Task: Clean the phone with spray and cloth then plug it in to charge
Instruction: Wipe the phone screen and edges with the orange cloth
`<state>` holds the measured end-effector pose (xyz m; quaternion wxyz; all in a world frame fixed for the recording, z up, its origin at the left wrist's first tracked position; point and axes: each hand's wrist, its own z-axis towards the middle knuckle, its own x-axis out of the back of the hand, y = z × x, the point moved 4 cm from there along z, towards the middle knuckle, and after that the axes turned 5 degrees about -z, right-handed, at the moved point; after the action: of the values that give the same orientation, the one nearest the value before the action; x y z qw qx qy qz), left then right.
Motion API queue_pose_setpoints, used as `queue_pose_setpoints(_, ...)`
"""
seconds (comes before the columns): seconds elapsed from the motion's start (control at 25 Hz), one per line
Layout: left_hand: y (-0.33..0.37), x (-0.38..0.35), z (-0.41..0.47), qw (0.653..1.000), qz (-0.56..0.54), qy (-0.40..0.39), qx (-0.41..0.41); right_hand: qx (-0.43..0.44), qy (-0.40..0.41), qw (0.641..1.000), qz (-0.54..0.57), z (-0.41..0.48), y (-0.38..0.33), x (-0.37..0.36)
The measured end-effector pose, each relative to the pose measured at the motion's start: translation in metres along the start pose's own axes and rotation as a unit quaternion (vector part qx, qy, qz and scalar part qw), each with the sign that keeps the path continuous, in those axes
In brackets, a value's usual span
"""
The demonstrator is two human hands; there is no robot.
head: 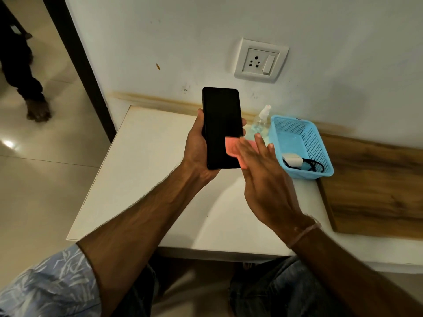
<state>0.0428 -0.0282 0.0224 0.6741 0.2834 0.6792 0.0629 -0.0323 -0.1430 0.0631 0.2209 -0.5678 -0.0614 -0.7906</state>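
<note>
My left hand [196,152] grips the phone [221,128] above the bench [142,161], long axis near-to-far; my right hand [263,170], fingers straight, presses the pink cloth [233,148] on its near right corner, so I judge the wipe should run toward the far end.

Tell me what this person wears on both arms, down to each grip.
Both forearms are bare. A short light blue fabric sleeve with a pale leaf-like print covers the upper left arm. A thin pale thread band circles the right wrist. The left grip and right grip are ungloved.
</note>
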Motion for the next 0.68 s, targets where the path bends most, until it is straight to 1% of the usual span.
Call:
queue_pose_setpoints(0.12, 0.001, 0.001, 0.001, 1.000, 0.002, 0.004, 0.005, -0.005, 0.013, 1.000, 0.011, 0.010, -0.004, 0.000)
queue_pose_setpoints(0.28, 0.004, -0.001, 0.001, 1.000, -0.027, -0.016, -0.001, 0.032, -0.028, 0.999, 0.010, -0.027, -0.013, -0.009)
queue_pose_setpoints(0.4, 0.001, 0.000, 0.002, 1.000, -0.028, -0.011, 0.000, 0.040, -0.037, 0.998, -0.011, -0.036, -0.007, -0.007)
queue_pose_setpoints(0.52, -0.003, -0.004, 0.000, 1.000, -0.018, -0.005, 0.012, 0.008, -0.023, 1.000, -0.004, -0.007, -0.003, -0.003)
queue_pose_setpoints(0.6, -0.013, -0.006, -0.002, 0.999, -0.036, 0.002, 0.026, -0.011, -0.017, 1.000, 0.005, 0.022, -0.007, -0.005)
queue_pose_setpoints(0.68, -0.017, -0.007, -0.005, 0.998, -0.057, -0.003, 0.032, -0.009, -0.026, 1.000, 0.004, 0.037, -0.019, -0.013)
